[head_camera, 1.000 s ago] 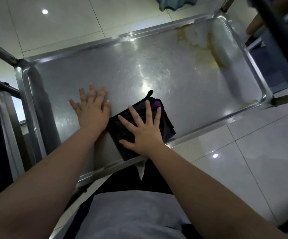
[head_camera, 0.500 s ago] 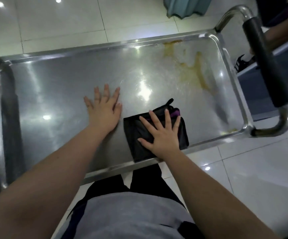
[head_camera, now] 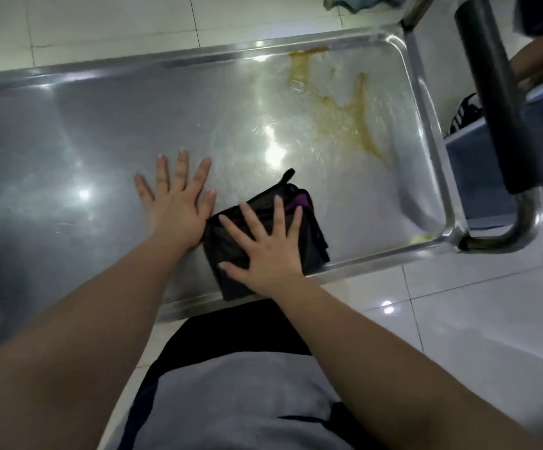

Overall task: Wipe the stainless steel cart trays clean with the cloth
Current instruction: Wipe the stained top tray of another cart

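Your right hand (head_camera: 265, 254), fingers spread flat, presses the folded cloth (head_camera: 310, 235) onto the tray (head_camera: 198, 58) by its near rim; it has shifted only slightly toward the stained end. Your left hand (head_camera: 176, 206) lies flat beside it, fingers apart. The yellow stain (head_camera: 338, 108) remains unwiped, and the cart handle (head_camera: 491, 92) stands just beyond that end.

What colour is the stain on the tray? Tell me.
Yellowish-brown. The stain streaks the tray's far right end, seen best in the head view.
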